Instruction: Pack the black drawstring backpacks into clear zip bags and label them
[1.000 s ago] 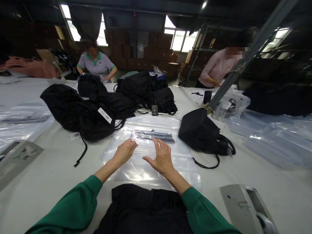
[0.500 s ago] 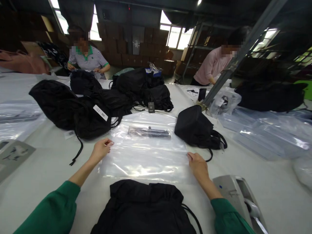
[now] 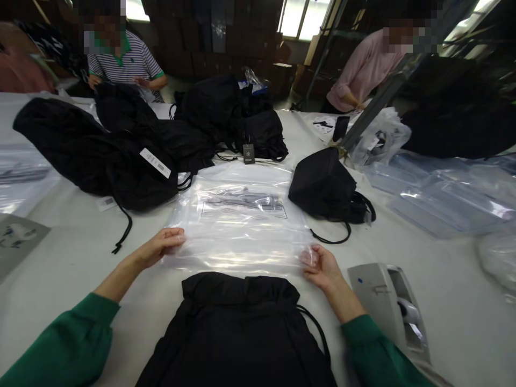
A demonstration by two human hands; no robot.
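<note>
A clear plastic bag (image 3: 237, 236) with a printed rectangle lies on the table in front of me, partly over other clear plastic. Its left edge is pinched in my left hand (image 3: 166, 244). On the opposite side my right hand (image 3: 322, 266) grips the bag's near right edge, with plastic over the fingertips. Just below the bag, nearest to me, a black drawstring bag (image 3: 242, 328) lies flat, its gathered top towards the plastic and a cord on its right side.
Black bags with tags (image 3: 133, 166) pile up at left and back. A single black bag (image 3: 322, 185) sits at right. A tape dispenser (image 3: 387, 301), clear plastic sheets (image 3: 447, 199) and a slanted metal post (image 3: 371, 118) stand right. Two people (image 3: 129, 62) work across the table.
My view has tipped downward. The clear bag's near edge has come up in my hands and its printed rectangle looks more spread out. My right hand now wraps further around the plastic.
</note>
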